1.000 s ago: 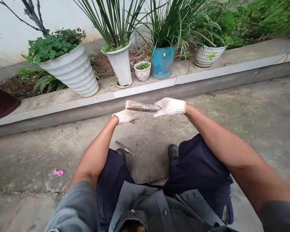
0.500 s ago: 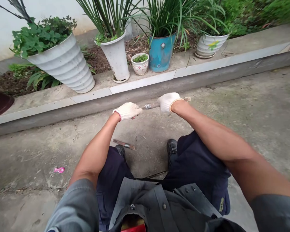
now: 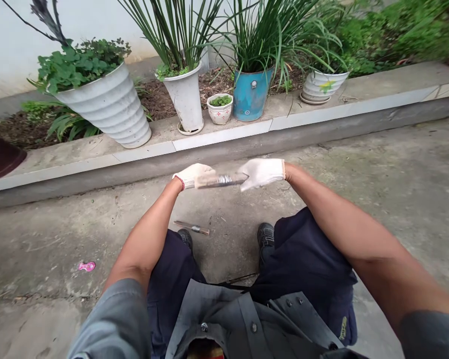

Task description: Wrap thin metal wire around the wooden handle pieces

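Note:
My left hand (image 3: 192,175) and my right hand (image 3: 262,173) both wear white cotton work gloves and are held out in front of me above my knees. Between them lies a flat metal bar (image 3: 222,181) with a silver wire binding around its middle, blurred by motion. My left hand grips its left end, and the fingers of my right hand close on its right end. Below them on the concrete lies a similar dark blade (image 3: 191,228) with a silver band, between my shoes.
A raised concrete curb (image 3: 217,142) runs ahead of me, carrying a white ribbed planter (image 3: 114,107) and a blue metal pot (image 3: 250,94) with other potted plants. A small pink scrap (image 3: 87,266) lies on the concrete ground (image 3: 60,239) to my left.
The bar has shifted left, and its right end no longer sticks out past my right hand. My right hand has dropped slightly and now sits at the bar's end.

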{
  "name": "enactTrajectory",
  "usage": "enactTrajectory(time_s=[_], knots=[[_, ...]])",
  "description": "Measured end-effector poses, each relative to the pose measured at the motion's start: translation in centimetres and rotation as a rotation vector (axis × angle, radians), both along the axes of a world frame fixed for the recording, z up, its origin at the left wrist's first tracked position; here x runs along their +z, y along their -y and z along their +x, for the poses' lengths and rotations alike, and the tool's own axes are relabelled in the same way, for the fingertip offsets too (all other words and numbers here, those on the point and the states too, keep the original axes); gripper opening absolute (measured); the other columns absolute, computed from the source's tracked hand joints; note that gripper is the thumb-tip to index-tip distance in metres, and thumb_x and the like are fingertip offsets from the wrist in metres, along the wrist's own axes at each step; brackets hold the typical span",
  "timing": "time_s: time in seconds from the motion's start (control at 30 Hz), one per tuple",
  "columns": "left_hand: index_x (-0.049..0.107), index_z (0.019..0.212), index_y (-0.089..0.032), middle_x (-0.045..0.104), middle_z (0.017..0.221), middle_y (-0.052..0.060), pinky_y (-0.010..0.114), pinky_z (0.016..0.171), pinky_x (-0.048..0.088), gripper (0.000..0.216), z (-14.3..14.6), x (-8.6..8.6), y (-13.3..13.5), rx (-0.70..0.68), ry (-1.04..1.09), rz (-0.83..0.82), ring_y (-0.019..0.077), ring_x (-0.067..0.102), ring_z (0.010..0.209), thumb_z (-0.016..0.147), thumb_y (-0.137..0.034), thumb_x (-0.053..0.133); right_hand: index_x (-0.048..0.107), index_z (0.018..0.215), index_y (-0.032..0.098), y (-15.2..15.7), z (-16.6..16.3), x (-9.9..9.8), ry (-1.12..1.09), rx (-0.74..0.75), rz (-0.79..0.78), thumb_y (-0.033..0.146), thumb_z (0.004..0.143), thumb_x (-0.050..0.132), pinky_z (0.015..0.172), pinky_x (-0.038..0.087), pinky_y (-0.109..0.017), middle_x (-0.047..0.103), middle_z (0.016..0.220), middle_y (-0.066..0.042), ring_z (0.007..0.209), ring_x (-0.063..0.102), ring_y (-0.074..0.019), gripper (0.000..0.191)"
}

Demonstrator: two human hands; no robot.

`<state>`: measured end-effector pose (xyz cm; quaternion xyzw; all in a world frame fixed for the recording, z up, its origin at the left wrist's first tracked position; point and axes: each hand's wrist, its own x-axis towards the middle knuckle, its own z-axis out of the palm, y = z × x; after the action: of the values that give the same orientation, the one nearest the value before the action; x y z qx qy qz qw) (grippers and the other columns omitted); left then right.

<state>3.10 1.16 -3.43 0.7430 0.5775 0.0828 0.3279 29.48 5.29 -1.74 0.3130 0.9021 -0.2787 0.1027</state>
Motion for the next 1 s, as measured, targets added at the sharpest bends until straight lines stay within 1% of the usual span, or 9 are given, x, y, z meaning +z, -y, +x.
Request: enactTrajectory(time_s=[0.1,0.2,0.3,0.4,0.53,0.67,0.8,0.9,1.0], knots=[[0.070,0.073,-0.018,0.069,0.069,0.003,0.027,0.063,0.039,0.046,0.2,0.3,-0.2,0.021,-0.186,0.093,0.0165,0.056,0.063,0.090,-0.052,0.045,0.069,0.082,0.022,0.5,-1.1,-1.2,0.152,0.081,0.105,0.046,0.073,0.067,0.059,0.037,-0.028,0.065,0.069,-0.002,0.063,0.057,-0.0165,0.026],[0.069,0.068,-0.019,0.067,0.064,0.005,0.028,0.064,0.038,0.048,0.9,0.6,-0.2,-0.001,-0.321,0.135,0.0183,0.057,0.064,0.091,-0.051,0.042,0.074,0.086,0.022,0.3,-2.4,-2.6,0.309,-0.022,0.215,0.036,0.071,0.069,0.068,0.044,-0.033,0.070,0.079,-0.008,0.075,0.064,-0.0235,0.020],[0.069,0.069,-0.018,0.066,0.064,0.007,0.029,0.066,0.037,0.046,1.8,0.8,0.1,-0.019,-0.386,0.174,0.0196,0.057,0.066,0.091,-0.048,0.042,0.076,0.094,0.019,-0.6,-3.2,-3.1,0.390,-0.170,0.314,0.027,0.070,0.068,0.075,0.047,-0.040,0.072,0.089,-0.017,0.087,0.067,-0.0319,0.027],[0.068,0.070,-0.018,0.065,0.063,0.005,0.029,0.065,0.036,0.047,2.6,1.1,0.7,-0.028,-0.344,0.166,0.0187,0.056,0.064,0.093,-0.048,0.039,0.074,0.104,0.016,-1.6,-3.2,-2.9,0.329,-0.331,0.390,0.028,0.072,0.067,0.080,0.046,-0.043,0.072,0.096,-0.020,0.094,0.066,-0.0349,0.035],[0.066,0.073,-0.019,0.067,0.066,0.003,0.028,0.066,0.037,0.044,2.9,1.6,1.7,-0.019,-0.218,0.151,0.0171,0.055,0.062,0.094,-0.045,0.039,0.071,0.105,0.018,-2.4,-2.4,-2.0,0.179,-0.418,0.428,0.041,0.081,0.058,0.074,0.044,-0.036,0.072,0.093,-0.017,0.087,0.066,-0.0296,0.036],[0.068,0.075,-0.018,0.071,0.073,0.003,0.027,0.070,0.041,0.044,2.3,1.5,2.0,-0.045,-0.118,0.101,0.0171,0.059,0.067,0.093,-0.046,0.040,0.068,0.091,0.019,-2.1,-1.5,-1.2,0.018,-0.338,0.340,0.053,0.081,0.056,0.062,0.038,-0.028,0.067,0.080,-0.007,0.072,0.059,-0.0200,0.037],[0.071,0.080,-0.017,0.071,0.078,0.005,0.026,0.068,0.044,0.038,1.1,0.3,1.4,-0.068,-0.047,0.003,0.0167,0.061,0.069,0.091,-0.042,0.045,0.062,0.086,0.019,-1.0,-0.9,-0.6,-0.140,-0.181,0.131,0.057,0.077,0.061,0.058,0.033,-0.024,0.059,0.072,0.001,0.065,0.049,-0.0133,0.039],[0.071,0.094,-0.017,0.072,0.085,0.004,0.026,0.069,0.046,0.029,0.2,-0.5,0.7,-0.154,-0.051,0.009,0.0165,0.063,0.075,0.089,-0.036,0.050,0.060,0.082,0.019,-0.4,-0.7,-1.0,-0.098,-0.073,0.015,0.054,0.074,0.065,0.056,0.030,-0.024,0.056,0.067,0.004,0.061,0.046,-0.0114,0.036],[0.072,0.089,-0.017,0.071,0.084,0.005,0.027,0.072,0.044,0.027,-0.3,-1.0,0.0,-0.194,-0.176,0.072,0.0186,0.063,0.079,0.088,-0.036,0.053,0.061,0.078,0.019,-0.1,-0.9,-1.8,-0.022,0.029,0.020,0.053,0.074,0.066,0.055,0.029,-0.024,0.055,0.063,0.004,0.058,0.046,-0.0109,0.034]])
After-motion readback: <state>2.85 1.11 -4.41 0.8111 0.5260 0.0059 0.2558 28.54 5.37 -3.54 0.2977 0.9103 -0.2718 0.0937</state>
